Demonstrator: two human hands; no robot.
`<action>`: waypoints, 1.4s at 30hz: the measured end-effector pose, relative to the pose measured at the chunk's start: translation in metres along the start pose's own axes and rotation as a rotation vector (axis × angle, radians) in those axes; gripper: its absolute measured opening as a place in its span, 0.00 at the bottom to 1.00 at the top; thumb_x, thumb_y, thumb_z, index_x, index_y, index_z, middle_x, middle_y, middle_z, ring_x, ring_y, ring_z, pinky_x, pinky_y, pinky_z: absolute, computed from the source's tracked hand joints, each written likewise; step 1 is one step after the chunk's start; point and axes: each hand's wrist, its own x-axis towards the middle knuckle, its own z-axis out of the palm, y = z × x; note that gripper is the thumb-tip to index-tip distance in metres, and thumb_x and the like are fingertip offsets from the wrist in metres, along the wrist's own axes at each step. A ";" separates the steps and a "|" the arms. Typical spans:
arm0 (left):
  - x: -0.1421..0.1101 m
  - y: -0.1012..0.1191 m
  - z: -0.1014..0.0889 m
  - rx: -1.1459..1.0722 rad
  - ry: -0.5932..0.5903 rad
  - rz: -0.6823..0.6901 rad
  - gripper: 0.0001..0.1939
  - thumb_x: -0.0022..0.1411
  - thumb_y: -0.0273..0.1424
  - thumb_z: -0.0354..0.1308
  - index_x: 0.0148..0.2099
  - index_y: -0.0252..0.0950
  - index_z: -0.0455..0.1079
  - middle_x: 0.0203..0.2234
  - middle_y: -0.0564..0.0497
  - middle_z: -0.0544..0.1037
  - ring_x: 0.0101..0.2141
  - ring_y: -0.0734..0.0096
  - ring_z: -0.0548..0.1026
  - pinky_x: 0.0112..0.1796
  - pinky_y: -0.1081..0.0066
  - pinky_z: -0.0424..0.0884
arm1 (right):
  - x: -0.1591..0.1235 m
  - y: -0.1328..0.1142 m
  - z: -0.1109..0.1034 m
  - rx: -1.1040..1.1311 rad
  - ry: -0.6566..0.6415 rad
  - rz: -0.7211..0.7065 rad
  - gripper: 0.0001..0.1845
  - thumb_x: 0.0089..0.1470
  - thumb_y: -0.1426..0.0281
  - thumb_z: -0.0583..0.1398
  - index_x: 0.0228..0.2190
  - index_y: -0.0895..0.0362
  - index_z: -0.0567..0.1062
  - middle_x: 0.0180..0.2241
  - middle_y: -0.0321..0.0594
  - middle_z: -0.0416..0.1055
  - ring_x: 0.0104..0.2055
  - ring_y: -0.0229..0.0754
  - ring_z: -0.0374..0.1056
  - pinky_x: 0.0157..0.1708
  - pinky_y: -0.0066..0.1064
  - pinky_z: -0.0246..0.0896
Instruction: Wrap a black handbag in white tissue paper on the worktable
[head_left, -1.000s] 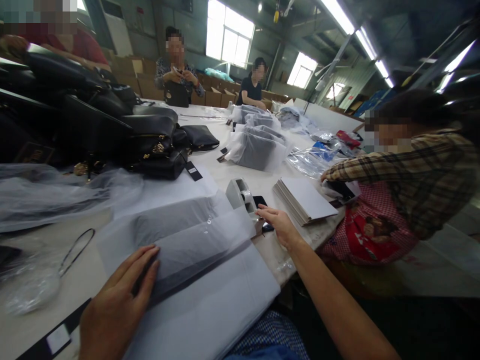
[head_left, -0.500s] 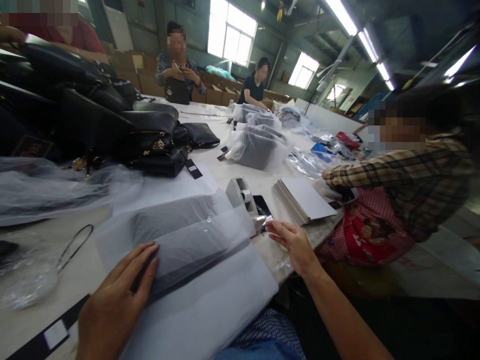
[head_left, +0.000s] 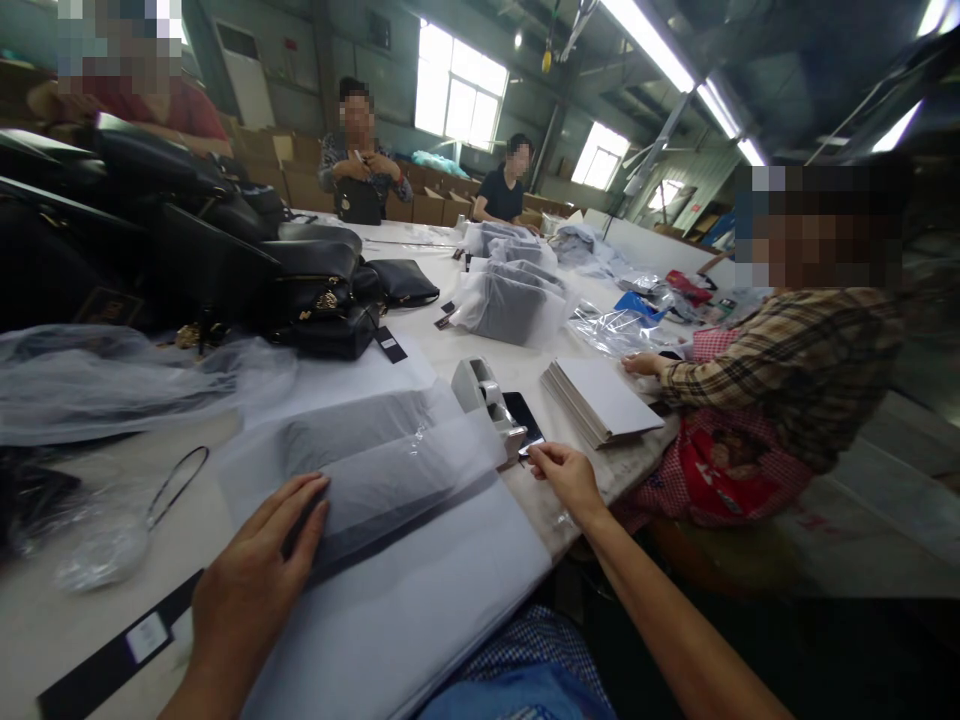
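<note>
A dark, flat item wrapped in thin white translucent paper (head_left: 390, 470) lies in front of me. My left hand (head_left: 259, 565) rests on its left end, fingers stretched out and thumb apart. A grey tape dispenser (head_left: 472, 385) stands just past the package's right end. Close to its front edge, my right hand (head_left: 566, 480) is closed in a pinch, with a shiny sliver of tape (head_left: 532, 448) at the fingertips. Behind the fingertips lies a dark phone-like slab (head_left: 521, 412). Under the package is a stack of white sheets (head_left: 442, 585).
Black handbags (head_left: 315, 285) are piled at left. Several paper-wrapped bags (head_left: 510, 300) stand mid-table. A stack of white boards (head_left: 604, 395) lies right of the dispenser. A black tag strip (head_left: 97, 650) sits near my left wrist. A co-worker in a plaid shirt (head_left: 810, 350) sits at right; others stand beyond.
My right hand has closed into a tighter pinch beside the dispenser. The left hand stays on the package. The plaid-shirted person's hand has come into view near the boards. The view has shifted slightly.
</note>
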 end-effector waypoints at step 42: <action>0.009 -0.036 0.006 -0.381 -0.022 -0.064 0.28 0.70 0.34 0.50 0.69 0.46 0.52 0.51 0.50 0.78 0.41 0.67 0.81 0.45 0.67 0.76 | 0.032 -0.185 0.263 -1.360 -1.009 -1.168 0.34 0.36 0.41 0.69 0.34 0.57 0.79 0.26 0.45 0.76 0.32 0.50 0.72 0.31 0.31 0.52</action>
